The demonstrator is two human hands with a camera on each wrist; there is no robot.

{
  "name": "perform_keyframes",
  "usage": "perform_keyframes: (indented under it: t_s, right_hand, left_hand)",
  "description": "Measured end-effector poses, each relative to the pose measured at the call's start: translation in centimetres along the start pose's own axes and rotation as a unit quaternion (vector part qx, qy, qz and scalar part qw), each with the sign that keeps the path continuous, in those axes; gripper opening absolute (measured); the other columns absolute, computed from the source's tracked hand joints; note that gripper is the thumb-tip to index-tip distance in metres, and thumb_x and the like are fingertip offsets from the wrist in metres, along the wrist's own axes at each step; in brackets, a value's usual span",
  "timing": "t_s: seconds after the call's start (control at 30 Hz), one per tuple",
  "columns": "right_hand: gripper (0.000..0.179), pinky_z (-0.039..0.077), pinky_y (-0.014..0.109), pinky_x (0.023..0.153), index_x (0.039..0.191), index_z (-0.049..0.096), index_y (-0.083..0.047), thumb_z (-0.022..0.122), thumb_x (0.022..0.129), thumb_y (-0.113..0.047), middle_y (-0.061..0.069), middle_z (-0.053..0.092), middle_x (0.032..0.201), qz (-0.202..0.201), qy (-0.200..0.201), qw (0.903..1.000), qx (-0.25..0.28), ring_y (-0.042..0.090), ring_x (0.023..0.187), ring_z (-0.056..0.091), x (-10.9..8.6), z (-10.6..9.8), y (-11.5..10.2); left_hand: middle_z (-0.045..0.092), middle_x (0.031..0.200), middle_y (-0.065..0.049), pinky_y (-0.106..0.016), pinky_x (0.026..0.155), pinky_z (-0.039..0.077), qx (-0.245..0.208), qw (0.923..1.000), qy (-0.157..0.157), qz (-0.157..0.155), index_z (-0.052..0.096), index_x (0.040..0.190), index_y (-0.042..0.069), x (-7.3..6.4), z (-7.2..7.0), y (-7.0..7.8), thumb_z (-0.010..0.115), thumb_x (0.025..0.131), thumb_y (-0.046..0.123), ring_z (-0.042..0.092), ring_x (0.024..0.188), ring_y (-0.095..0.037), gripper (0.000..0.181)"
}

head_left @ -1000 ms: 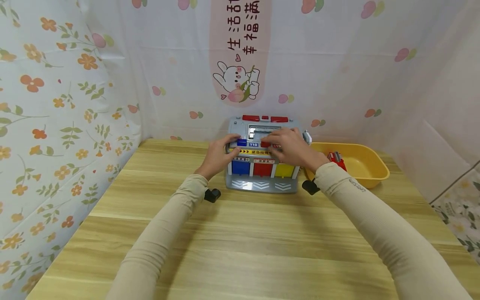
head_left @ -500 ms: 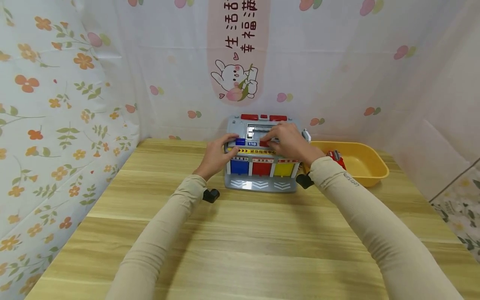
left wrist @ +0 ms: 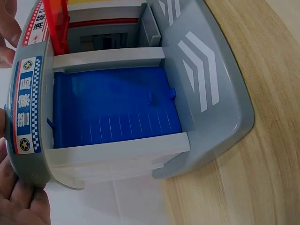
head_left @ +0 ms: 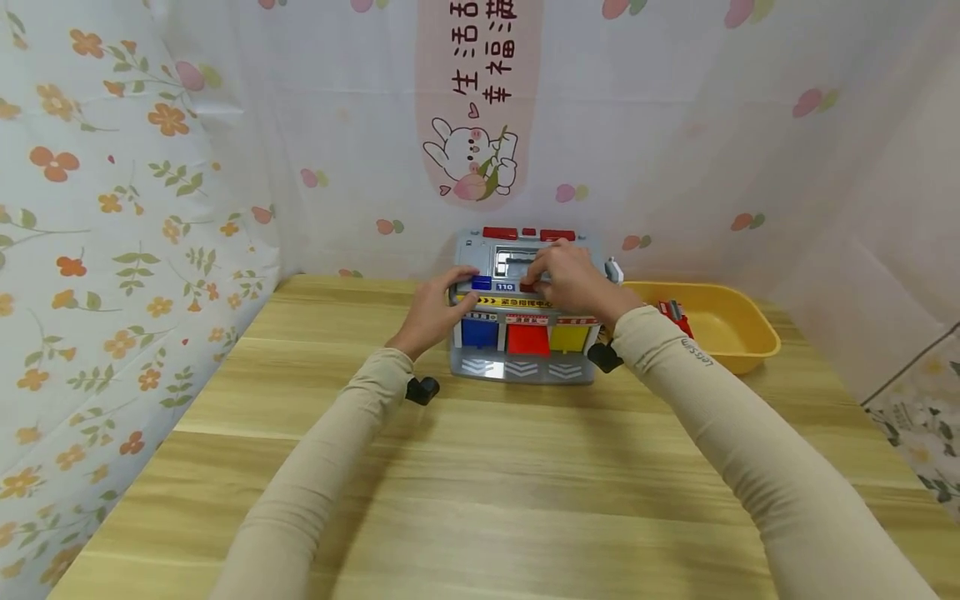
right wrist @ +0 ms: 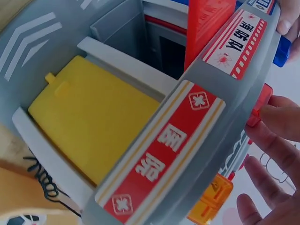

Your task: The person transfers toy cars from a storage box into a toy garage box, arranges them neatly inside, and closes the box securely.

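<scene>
A grey toy garage stands at the back of the table, its blue door and yellow door down. The middle red door is swung up and outward, baring the bay behind it. My left hand grips the garage's left roof edge beside the blue button. Over the roof, my right hand has thumb and a fingertip on the red button, its other fingers spread loosely. An orange button sits beside it in the right wrist view.
A yellow tub stands to the garage's right, holding a red toy vehicle. A black coiled cord hangs at the garage's side. A patterned cloth rises close behind the garage.
The red middle door has swung up and outward from its lowered position. My right hand has shifted slightly left and settled at the red button. My left hand holds the same spot.
</scene>
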State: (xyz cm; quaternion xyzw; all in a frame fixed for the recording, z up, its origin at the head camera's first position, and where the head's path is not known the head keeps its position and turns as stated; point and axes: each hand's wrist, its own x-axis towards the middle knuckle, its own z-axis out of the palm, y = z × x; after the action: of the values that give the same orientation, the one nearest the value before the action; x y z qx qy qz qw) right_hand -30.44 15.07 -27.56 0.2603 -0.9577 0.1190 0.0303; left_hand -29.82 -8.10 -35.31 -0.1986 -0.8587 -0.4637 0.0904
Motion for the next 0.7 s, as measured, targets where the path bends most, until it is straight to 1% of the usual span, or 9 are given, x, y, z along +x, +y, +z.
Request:
perform_keyframes:
  t_s: [0.17,0.3,0.37,0.4,0.47,0.53,0.6,0.7]
  right_hand:
    - [0.023,0.037,0.053,0.096,0.114,0.078,-0.014,0.068,0.093,-0.011,0.010,0.073,0.122,-0.003,-0.013,0.9998,-0.018,0.034,0.123,0.046,-0.3,-0.7,0.0]
    - [0.029,0.038,0.053,0.104,0.121,0.075,-0.016,0.069,0.093,-0.014,0.011,0.073,0.124,-0.030,-0.033,0.9983,-0.039,0.034,0.123,0.051,-0.6,-1.3,0.3]
    - [0.032,0.037,0.054,0.111,0.125,0.073,-0.016,0.070,0.093,-0.016,0.012,0.071,0.127,-0.034,-0.041,0.9977,-0.043,0.035,0.124,0.053,-1.0,-1.7,0.6]
    - [0.033,0.039,0.054,0.113,0.126,0.072,-0.015,0.070,0.093,-0.017,0.012,0.071,0.128,-0.037,-0.044,0.9973,-0.045,0.035,0.123,0.056,-1.1,-1.9,0.8]
    - [0.035,0.042,0.052,0.113,0.128,0.070,-0.014,0.071,0.093,-0.018,0.012,0.070,0.130,-0.030,-0.053,0.9977,-0.031,0.034,0.125,0.057,-1.6,-2.2,1.4]
    - [0.035,0.048,0.051,0.109,0.128,0.069,-0.011,0.070,0.094,-0.017,0.013,0.069,0.131,-0.022,-0.058,0.9979,-0.017,0.033,0.123,0.059,-2.1,-2.5,2.1]
    - [0.034,0.054,0.049,0.100,0.127,0.070,-0.009,0.069,0.094,-0.015,0.014,0.070,0.129,-0.017,-0.059,0.9981,-0.009,0.032,0.117,0.063,-2.8,-3.0,2.8]
    - [0.030,0.056,0.048,0.093,0.124,0.070,-0.006,0.067,0.095,-0.013,0.016,0.071,0.125,-0.007,-0.050,0.9987,-0.006,0.032,0.108,0.064,-4.0,-4.0,3.9]
  left_hand:
    - [0.065,0.139,-0.010,-0.043,0.118,0.041,0.008,0.9999,-0.007,0.011,0.059,0.137,0.011,0.0,-0.3,0.2,0.063,0.099,0.019,0.055,0.136,-0.025,0.040]
    - [0.066,0.138,-0.010,-0.044,0.116,0.043,0.011,0.9998,-0.006,0.013,0.060,0.136,0.010,-0.2,-0.5,0.2,0.063,0.098,0.019,0.056,0.135,-0.025,0.039]
    - [0.066,0.137,-0.010,-0.044,0.115,0.043,0.012,0.9998,-0.006,0.016,0.060,0.136,0.010,-0.2,-0.5,0.2,0.063,0.098,0.020,0.057,0.134,-0.026,0.039]
    - [0.066,0.137,-0.010,-0.044,0.115,0.043,0.011,0.9998,-0.006,0.016,0.060,0.136,0.011,-0.2,-0.5,0.1,0.063,0.098,0.020,0.057,0.134,-0.026,0.039]
    - [0.066,0.137,-0.010,-0.044,0.115,0.043,0.012,0.9998,-0.005,0.016,0.061,0.135,0.011,-0.2,-0.6,0.1,0.063,0.098,0.020,0.057,0.134,-0.025,0.038]
    - [0.066,0.137,-0.010,-0.044,0.116,0.042,0.011,0.9998,-0.006,0.015,0.061,0.134,0.011,-0.2,-0.6,0.0,0.063,0.098,0.020,0.056,0.135,-0.026,0.038]
    - [0.067,0.136,-0.009,-0.045,0.117,0.042,0.009,0.9999,-0.009,0.010,0.062,0.134,0.013,-0.1,-0.6,0.0,0.064,0.098,0.021,0.055,0.136,-0.025,0.038]
    - [0.068,0.135,-0.009,-0.047,0.116,0.042,0.016,0.9997,-0.016,0.004,0.063,0.133,0.015,0.1,-0.9,0.0,0.066,0.096,0.022,0.056,0.136,-0.026,0.038]
